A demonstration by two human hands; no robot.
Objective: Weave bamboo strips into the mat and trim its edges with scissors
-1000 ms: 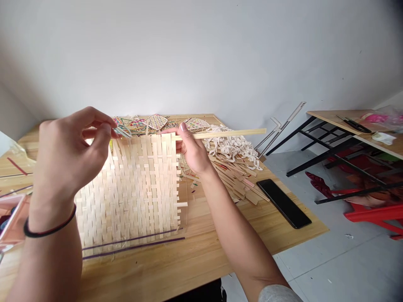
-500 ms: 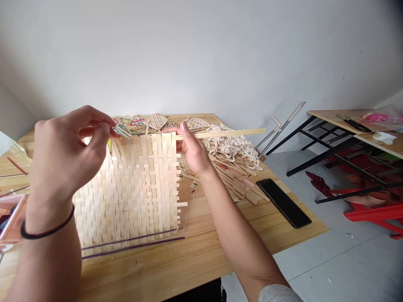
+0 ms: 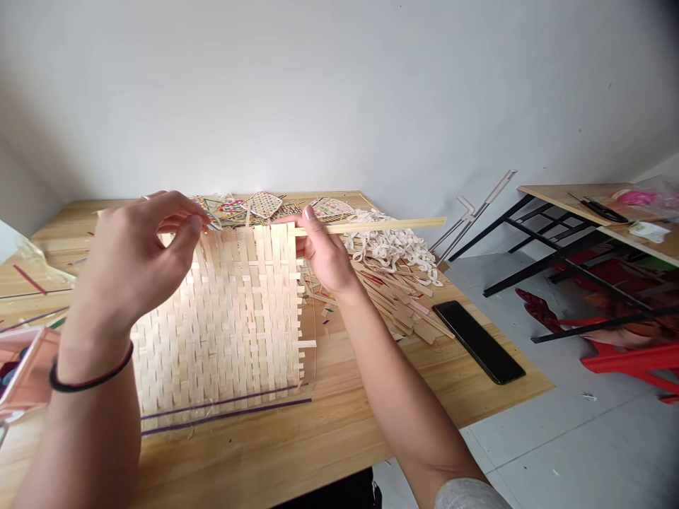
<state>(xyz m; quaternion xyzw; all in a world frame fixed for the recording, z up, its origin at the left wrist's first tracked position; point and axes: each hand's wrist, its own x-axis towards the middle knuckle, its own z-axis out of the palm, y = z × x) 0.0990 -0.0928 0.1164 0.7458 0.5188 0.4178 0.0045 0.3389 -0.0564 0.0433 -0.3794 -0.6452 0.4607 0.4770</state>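
A pale woven bamboo mat (image 3: 228,325) leans up from the table, its upright strips crossed by flat ones and its right edge ragged with short ends. My left hand (image 3: 135,265) is at the mat's top left, thumb and fingertips pinched on a bamboo strip whose held end is mostly hidden. At the top right corner, my right hand (image 3: 326,258) has its thumb in front and its fingers behind, gripping the mat and a long bamboo strip (image 3: 397,224) that sticks out to the right. Two dark purple strips (image 3: 228,417) cross the mat's lower edge.
A black phone (image 3: 477,341) lies at the right of the wooden table (image 3: 339,438). Behind my right arm are loose bamboo strips (image 3: 395,300) and a heap of white cord (image 3: 390,244). Colourful woven pieces (image 3: 265,205) lie at the back; a pink box (image 3: 37,367) stands left.
My left hand has moved a little to the right along the mat's top edge, still pinched. My right hand and the long strip stay in place.
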